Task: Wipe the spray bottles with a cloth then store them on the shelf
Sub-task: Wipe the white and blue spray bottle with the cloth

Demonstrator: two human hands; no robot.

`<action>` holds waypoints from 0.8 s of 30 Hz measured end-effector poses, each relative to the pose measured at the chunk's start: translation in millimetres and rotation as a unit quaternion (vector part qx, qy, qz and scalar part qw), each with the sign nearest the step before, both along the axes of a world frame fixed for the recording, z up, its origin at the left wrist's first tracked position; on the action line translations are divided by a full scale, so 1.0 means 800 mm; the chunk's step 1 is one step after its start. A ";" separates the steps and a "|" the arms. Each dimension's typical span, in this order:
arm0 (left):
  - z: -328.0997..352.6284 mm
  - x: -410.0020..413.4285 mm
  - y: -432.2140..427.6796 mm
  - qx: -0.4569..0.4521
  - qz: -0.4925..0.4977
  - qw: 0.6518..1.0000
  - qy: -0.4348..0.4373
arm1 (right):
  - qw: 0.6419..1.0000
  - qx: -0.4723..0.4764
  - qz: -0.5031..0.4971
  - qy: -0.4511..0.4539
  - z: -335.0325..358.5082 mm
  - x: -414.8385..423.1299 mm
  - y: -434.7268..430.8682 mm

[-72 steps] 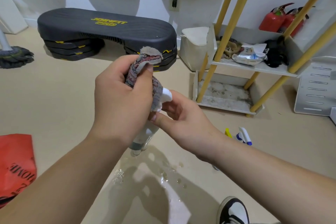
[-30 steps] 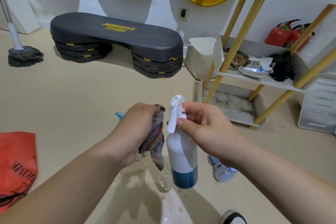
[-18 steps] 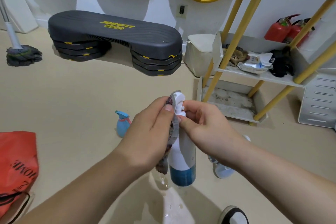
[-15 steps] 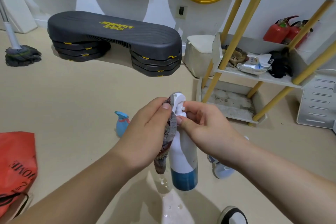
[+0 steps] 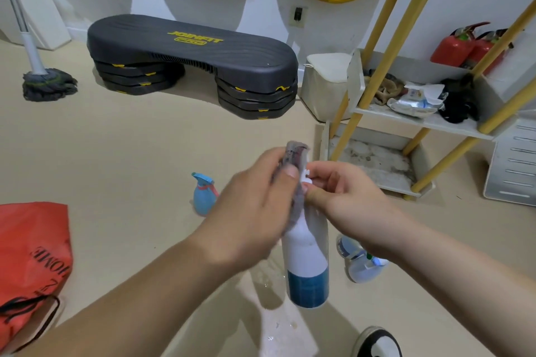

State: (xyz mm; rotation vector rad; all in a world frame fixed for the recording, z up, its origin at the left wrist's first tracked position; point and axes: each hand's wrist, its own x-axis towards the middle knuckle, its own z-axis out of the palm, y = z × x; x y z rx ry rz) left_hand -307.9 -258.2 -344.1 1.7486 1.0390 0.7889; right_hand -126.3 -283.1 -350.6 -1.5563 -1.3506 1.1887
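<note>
A white spray bottle [image 5: 307, 258] with blue liquid at its bottom hangs upright in mid-air above the floor. My right hand [image 5: 342, 200] pinches its white spray head. My left hand [image 5: 255, 211] grips a grey and red cloth [image 5: 295, 153] and presses it against the left side of the bottle's head and neck. A small blue spray bottle [image 5: 204, 194] stands on the floor behind my left hand. Another pale blue spray bottle [image 5: 361, 261] lies on the floor under my right wrist. The yellow-legged white shelf [image 5: 417, 122] stands at the right.
Water drops wet the floor [image 5: 275, 324] below the bottle. A black step platform [image 5: 191, 61] and a mop [image 5: 46, 84] are at the back. A red bag [image 5: 29, 264] lies at the left. Wipes, dark cloth and red extinguishers [image 5: 464, 43] occupy the shelf. My shoe [image 5: 377, 342] shows at the bottom.
The bottle was turned upright and held by its head in my right hand. My left hand brought the cloth up from beside the bottle onto its head and neck.
</note>
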 end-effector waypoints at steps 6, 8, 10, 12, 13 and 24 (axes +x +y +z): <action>-0.003 -0.005 0.015 -0.053 0.014 0.998 0.037 | 0.997 0.042 0.038 -0.043 0.006 0.004 -0.004; 0.005 -0.011 0.024 -0.115 0.052 0.992 -0.014 | 0.992 0.056 0.071 -0.085 0.007 0.004 -0.005; 0.011 -0.016 0.031 -0.085 0.084 0.992 -0.033 | 0.987 0.057 0.088 -0.125 0.007 0.004 -0.004; 0.014 -0.017 0.028 -0.006 0.044 0.999 -0.026 | 0.982 0.058 0.094 -0.156 0.004 0.003 -0.002; 0.013 -0.016 0.025 0.042 -0.003 0.999 0.000 | 0.980 0.062 0.091 -0.169 0.003 0.002 -0.002; 0.012 -0.005 0.019 -0.013 -0.005 1.000 -0.025 | 0.987 0.076 0.101 -0.096 0.007 -0.002 0.000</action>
